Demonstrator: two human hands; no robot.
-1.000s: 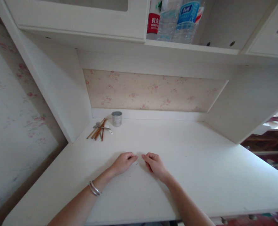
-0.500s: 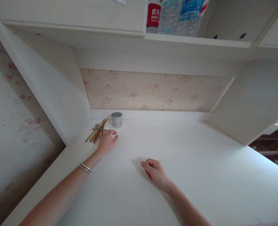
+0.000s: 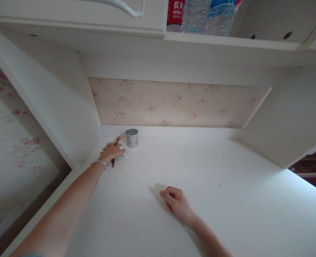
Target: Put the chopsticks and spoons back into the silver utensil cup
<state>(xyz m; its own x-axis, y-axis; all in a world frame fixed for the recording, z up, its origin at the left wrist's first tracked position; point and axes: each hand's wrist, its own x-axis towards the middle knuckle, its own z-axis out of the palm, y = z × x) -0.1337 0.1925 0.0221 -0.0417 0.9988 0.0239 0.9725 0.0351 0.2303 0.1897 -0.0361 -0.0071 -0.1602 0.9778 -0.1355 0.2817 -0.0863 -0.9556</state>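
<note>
At the back left of the white tabletop, my left hand (image 3: 112, 151) lies over a small pile of wooden chopsticks (image 3: 113, 163). Its fingers look stretched out and apart, and they cover most of the pile. A short white end of something (image 3: 124, 155) pokes out beside the fingertips. Just right of the pile stands a grey metal cup (image 3: 131, 138) with small holes near its base, upright and apart from the hand. My right hand (image 3: 175, 201) rests on the table nearer to me, fingers curled closed, with nothing visible in them.
White side panels and a low back ledge (image 3: 174, 131) bound the tabletop (image 3: 200, 171). Overhead hangs a cabinet (image 3: 74, 18) with a white handle (image 3: 125, 8). Plastic bottles (image 3: 195, 16) and a red-labelled container (image 3: 175, 14) stand on its open shelf.
My left hand has moved left, from the pile's right side to on top of it, and its fingers have spread. The right hand stays in place. The view has shifted slightly.
</note>
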